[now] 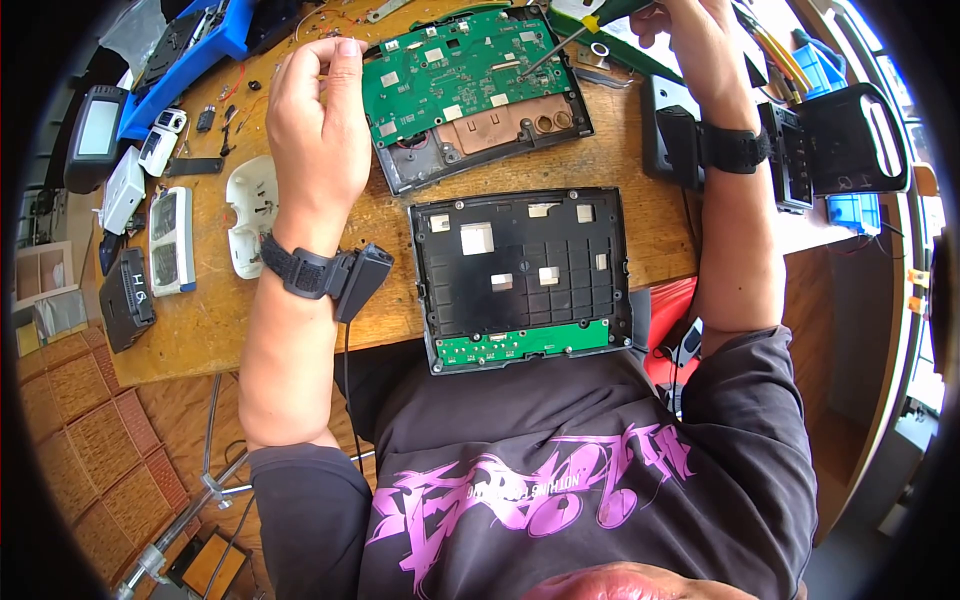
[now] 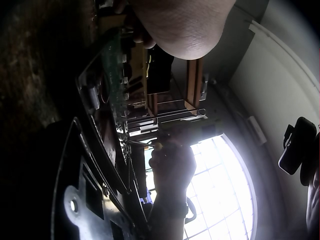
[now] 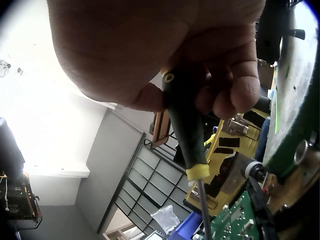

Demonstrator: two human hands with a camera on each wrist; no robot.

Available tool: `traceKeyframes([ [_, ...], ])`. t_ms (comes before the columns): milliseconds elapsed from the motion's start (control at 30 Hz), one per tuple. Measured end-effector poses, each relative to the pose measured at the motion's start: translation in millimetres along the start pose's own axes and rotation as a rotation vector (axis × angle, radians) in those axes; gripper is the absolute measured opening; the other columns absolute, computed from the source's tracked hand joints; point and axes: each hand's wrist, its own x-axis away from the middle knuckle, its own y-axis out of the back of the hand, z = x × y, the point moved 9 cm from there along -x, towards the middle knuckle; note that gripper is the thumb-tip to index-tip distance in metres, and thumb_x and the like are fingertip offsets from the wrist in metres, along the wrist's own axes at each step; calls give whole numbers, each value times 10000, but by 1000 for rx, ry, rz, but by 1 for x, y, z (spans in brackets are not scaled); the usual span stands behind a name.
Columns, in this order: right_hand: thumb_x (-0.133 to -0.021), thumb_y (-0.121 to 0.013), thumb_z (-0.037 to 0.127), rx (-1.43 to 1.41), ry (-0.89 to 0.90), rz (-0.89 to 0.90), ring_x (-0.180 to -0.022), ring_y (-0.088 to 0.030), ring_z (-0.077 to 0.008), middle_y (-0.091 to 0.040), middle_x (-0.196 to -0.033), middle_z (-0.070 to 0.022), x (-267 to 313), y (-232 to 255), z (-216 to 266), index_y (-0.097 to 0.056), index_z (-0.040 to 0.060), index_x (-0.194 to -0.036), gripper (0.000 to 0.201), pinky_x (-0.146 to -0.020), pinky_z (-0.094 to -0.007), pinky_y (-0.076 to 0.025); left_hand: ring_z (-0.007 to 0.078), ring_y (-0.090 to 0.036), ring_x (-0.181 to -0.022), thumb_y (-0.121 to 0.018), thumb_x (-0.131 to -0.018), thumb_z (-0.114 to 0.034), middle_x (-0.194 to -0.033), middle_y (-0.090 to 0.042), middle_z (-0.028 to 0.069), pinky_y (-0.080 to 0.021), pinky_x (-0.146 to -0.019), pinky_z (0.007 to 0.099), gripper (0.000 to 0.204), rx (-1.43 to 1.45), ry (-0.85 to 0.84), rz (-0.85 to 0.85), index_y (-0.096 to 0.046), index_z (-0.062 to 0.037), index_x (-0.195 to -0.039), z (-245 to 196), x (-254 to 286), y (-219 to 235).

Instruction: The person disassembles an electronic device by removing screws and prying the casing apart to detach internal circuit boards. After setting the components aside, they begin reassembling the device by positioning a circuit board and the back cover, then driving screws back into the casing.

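Note:
A green circuit board (image 1: 450,75) sits in a black casing (image 1: 540,140) on the bench, a copper-coloured plate (image 1: 490,130) showing along its near side. My left hand (image 1: 325,120) is at the casing's left end, thumb upright beside the board's edge and the other fingers bent; what these fingers hold I cannot tell. My right hand (image 3: 220,75) grips the dark green handle of a screwdriver (image 3: 187,125) with a yellow collar. In the head view its shaft slants down leftward, the tip right at the board's surface. Nearer me lies a black back cover (image 1: 520,280) with a green strip board.
A white shell tray (image 1: 250,215) with small parts, handheld devices (image 1: 170,240) and a blue bin (image 1: 190,60) stand at left. Beyond the casing are a small metal spool (image 1: 599,50) and tweezers (image 1: 600,78). Black equipment (image 1: 790,150) stands by the right forearm. The cover overhangs the bench's front edge.

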Motion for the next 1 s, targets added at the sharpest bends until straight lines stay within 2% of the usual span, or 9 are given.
traceKeyframes([
  [367, -1092, -565, 131, -1, 7, 38, -680, -634, -111, -653, -863, -18, 2, -4, 3, -686, -10, -1050, 190, -610, -284, -526, 174, -750, -1163, -602, -1245, -283, -1231, -831, 101, -571, -1058, 333, 357, -4, -10, 2, -771, 30, -1274, 0, 0, -1],
  [433, -1091, -563, 128, -7, 13, 45, -684, -638, -111, -651, -864, -19, 2, -5, 3, -684, -10, -1058, 187, -612, -283, -528, 308, -750, -1067, -679, -1195, -300, -1106, -795, 145, -570, -970, 419, 327, 80, -23, -59, -782, 7, -1146, -1, -1, 0],
  [767, -1088, -569, 132, 24, -8, 26, -684, -640, -116, -660, -882, -26, 3, -5, 7, -686, -14, -1069, 188, -618, -286, -535, 316, -734, -1047, -687, -1191, -307, -1080, -789, 145, -559, -959, 423, 331, 85, -18, -56, -780, 3, -1121, 0, -1, 1],
  [833, -1089, -569, 138, 53, 2, -5, -688, -642, -120, -663, -885, -30, 3, -2, 7, -690, -15, -1074, 196, -620, -288, -536, 164, -755, -1121, -614, -1239, -283, -1202, -834, 95, -576, -1015, 324, 344, -25, -25, 9, -775, 20, -1259, 0, -1, -1],
  [1000, -1092, -568, 145, 59, 18, -14, -688, -642, -122, -667, -892, -33, 3, -1, 8, -694, -18, -1081, 206, -618, -288, -530, 160, -752, -1102, -617, -1239, -283, -1196, -833, 93, -577, -999, 322, 340, -37, -33, 2, -774, 18, -1258, 0, -1, -1],
])
